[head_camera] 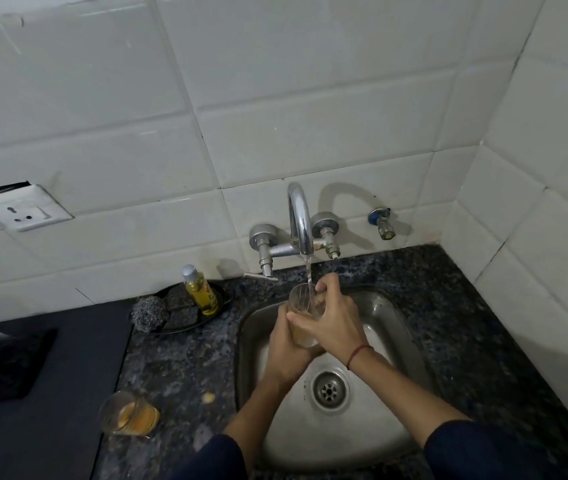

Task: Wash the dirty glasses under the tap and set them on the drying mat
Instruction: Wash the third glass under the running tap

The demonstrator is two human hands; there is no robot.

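Illumination: dim, flat indoor light with a grey cast. The source lies toward the left of the frame, as the tap spout (pixel 299 216) throws a curved shadow (pixel 343 202) rightward across the wall tiles (pixel 310 140). Narrow glare runs along the spout's chrome, and a soft sheen sits on the sink (pixel 390 327) wall. The dark mat (pixel 50 393), lower left, loses nearly all detail. Tile joints bow and tilt toward the frame edges. The glass on the counter (pixel 130 414) and the left margin are soft. The held glass (pixel 299 301) at centre is mildly smeared.

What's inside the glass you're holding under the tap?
Water from the tap streams into the glass, above brownish liquid. The left hand and right hand wrap it, hiding part of the inside.
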